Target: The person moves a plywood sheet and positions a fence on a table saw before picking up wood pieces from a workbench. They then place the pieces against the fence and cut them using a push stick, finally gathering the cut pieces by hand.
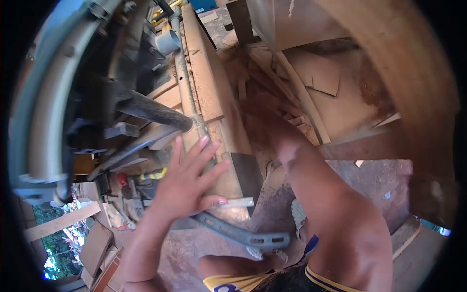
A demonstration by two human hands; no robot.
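My left hand [192,180] is spread flat, fingers apart, over the near end of a dusty wooden workbench [204,92]. A pale flat strip [238,202] lies by its thumb, and a curved grey metal bar with slots [243,233] runs just below the hand. Past the bench's right side, my right arm reaches down into shade, where my right hand [239,70] is dark and blurred among wood offcuts [272,78]. Its fingers do not show clearly, and I cannot tell if it holds anything.
Metal pipes [155,109] and a machine frame [53,97] stand along the left. A grey-blue cup-shaped part [168,43] sits on the bench rail. Tools, one with a yellow handle [158,173], lie at lower left. A broken board [318,73] lies at right.
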